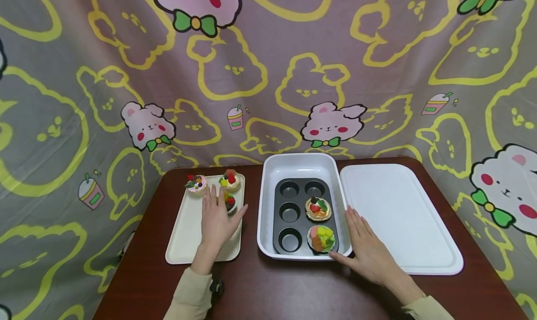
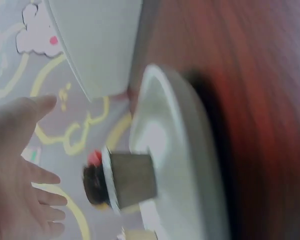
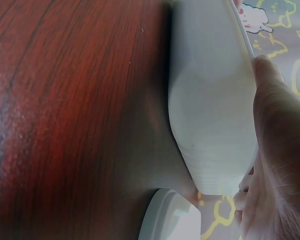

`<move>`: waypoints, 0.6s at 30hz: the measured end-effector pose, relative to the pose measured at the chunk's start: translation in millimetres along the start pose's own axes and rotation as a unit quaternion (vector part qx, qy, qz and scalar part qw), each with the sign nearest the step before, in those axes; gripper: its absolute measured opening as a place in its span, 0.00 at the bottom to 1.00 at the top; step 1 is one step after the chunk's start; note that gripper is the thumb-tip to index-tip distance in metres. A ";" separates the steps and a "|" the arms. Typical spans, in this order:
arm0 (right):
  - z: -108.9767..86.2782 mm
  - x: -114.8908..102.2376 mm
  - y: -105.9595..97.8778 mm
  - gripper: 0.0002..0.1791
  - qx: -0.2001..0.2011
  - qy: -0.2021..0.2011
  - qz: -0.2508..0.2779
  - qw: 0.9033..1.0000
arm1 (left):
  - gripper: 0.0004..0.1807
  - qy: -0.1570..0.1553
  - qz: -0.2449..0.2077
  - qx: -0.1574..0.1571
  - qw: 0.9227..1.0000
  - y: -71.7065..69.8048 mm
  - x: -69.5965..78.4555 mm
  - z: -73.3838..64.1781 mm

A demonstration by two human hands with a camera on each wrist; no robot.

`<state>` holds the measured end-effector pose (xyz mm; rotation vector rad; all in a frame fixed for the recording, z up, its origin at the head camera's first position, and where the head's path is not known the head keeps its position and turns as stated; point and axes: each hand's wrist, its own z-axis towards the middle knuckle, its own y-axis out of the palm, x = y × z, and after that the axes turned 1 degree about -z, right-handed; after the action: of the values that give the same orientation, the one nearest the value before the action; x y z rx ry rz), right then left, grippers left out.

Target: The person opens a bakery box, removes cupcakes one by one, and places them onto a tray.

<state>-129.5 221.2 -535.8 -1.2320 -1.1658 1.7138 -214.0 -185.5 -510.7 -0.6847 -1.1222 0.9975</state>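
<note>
My left hand (image 1: 218,222) hovers over the cream tray (image 1: 184,238), fingers straight and thumb spread. Partly hidden beyond it sits a small fruit tart (image 1: 230,204); the left wrist view has a tart (image 2: 132,177) standing apart from the fingers. Two more tarts, one pink (image 1: 196,184) and one pale (image 1: 230,181), stand at the tray's far end. My right hand (image 1: 371,252) rests along the right rim of a deep white container (image 1: 261,236), thumb at its near corner. Inside lies a dark muffin pan (image 1: 304,238), with fruit tarts (image 1: 318,210) in its right-column middle and near cups.
A white lid-like panel (image 1: 398,212) lies to the right of the container, partly behind my right hand. The brown table (image 1: 285,287) backs onto a patterned cloth (image 1: 268,77), which also rises at both sides.
</note>
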 end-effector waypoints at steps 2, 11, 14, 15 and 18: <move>0.4 0.0 -0.1 0.70 -0.001 0.001 -0.001 1.000 | 0.55 0.012 -0.005 -0.013 1.000 1.0 11.3 1.0; 0.4 1.4 -0.5 0.69 -0.002 0.003 0.006 1.000 | 0.55 0.064 -0.011 -0.098 0.993 22.4 61.0 9.0; 0.6 1.1 -0.2 0.70 -0.002 0.001 0.005 1.000 | 0.55 0.087 -0.015 -0.124 0.988 29.7 77.7 10.4; 0.6 0.7 -0.1 0.70 -0.003 0.001 0.005 1.000 | 0.54 0.096 -0.018 -0.133 0.986 31.3 83.1 10.8; 0.5 0.1 0.2 0.70 -0.006 0.001 0.004 1.000 | 0.54 0.118 -0.031 -0.165 0.979 33.6 98.7 11.3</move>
<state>-130.0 221.1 -536.0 -1.2470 -1.1733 1.7122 -224.2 -82.2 -495.7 -1.0016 -1.0993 0.6619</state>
